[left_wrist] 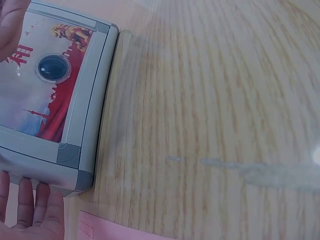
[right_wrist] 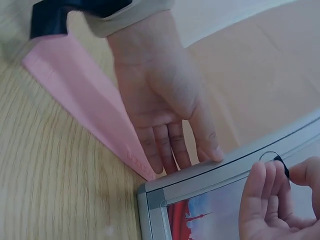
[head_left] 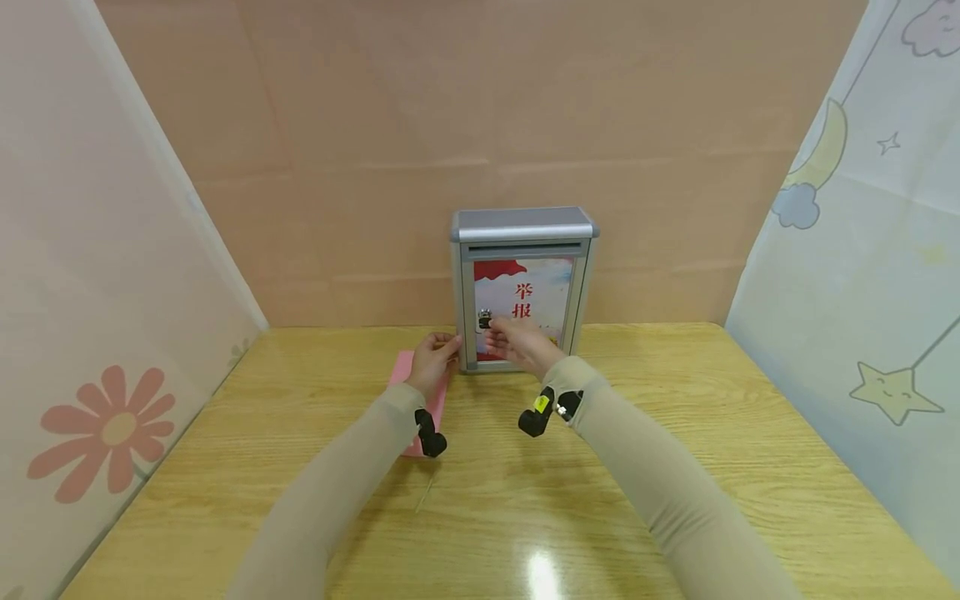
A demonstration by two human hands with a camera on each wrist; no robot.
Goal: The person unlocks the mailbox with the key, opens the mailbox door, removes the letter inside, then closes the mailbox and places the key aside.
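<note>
A grey metal letter box [head_left: 525, 225] with a slot near its top and a printed front panel stands upright against the back wall. My right hand [head_left: 525, 343] pinches a black-headed key [right_wrist: 282, 167] between thumb and forefinger at the left side of the door; a thin metal ring [right_wrist: 268, 154] hangs at it. The key's tip is hidden. My left hand [head_left: 435, 360] touches the box's left side, its thumb at the front edge and its fingers fairly straight along the side. Beneath the left wrist lies a pink envelope [right_wrist: 85, 92], partly covered by the arm.
Wood-grain table [head_left: 637, 467] under everything, with a thin pale strip [head_left: 424, 495] in front of the envelope. A brown paper wall [head_left: 360, 167] rises behind the box, and patterned white cloths hang at both sides. A round dark disc [left_wrist: 53, 67] shows on the panel.
</note>
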